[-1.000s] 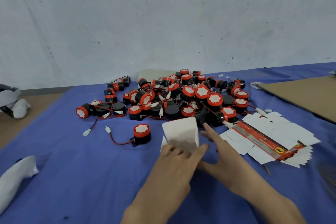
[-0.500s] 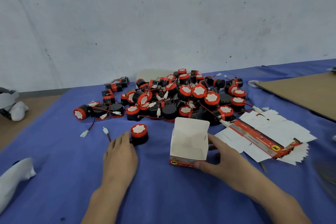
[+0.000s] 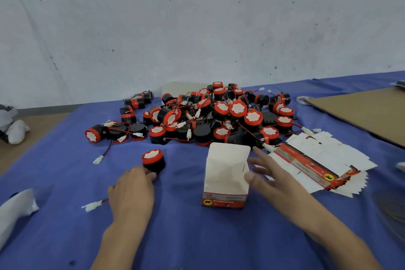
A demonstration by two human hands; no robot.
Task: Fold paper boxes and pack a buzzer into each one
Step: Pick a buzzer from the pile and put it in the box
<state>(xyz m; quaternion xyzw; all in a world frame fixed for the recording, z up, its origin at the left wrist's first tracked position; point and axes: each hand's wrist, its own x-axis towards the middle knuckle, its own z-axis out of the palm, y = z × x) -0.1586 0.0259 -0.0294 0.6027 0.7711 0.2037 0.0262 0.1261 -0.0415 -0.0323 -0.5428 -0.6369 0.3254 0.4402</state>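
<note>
Hands meet over a blue cloth (image 3: 197, 239) where packing is under way: the left hand (image 3: 131, 190) has its fingers curled round the near side of a loose buzzer (image 3: 153, 161), which stands red cap up, apart from the others and left of the paper box (image 3: 225, 180). The right hand (image 3: 271, 180), blurred, is spread with straight fingers just beside the box's right wall, the thumb at or very near it, gripping nothing. The box stands upright with its printed red band at the bottom and its lid flap (image 3: 229, 149) raised, mouth open. The step in hand looks to be loading. It should go best if the right hand steadies the light box against tipping while the left lifts the buzzer clear, gathers its trailing lead and white connector (image 3: 93, 206), which lies on the cloth left of the wrist, and lowers everything straight through the mouth so no wire is caught under the flap. Behind, the pile of buzzers (image 3: 219, 114) lies in a tangle of red and black wires, close to the box's far side. Flat box blanks (image 3: 317, 160) are fanned out to the right, near the right hand's fingertips. A cardboard sheet (image 3: 361, 114) sits farther right, and a white bundle (image 3: 15, 210) rests at the lower left.
</note>
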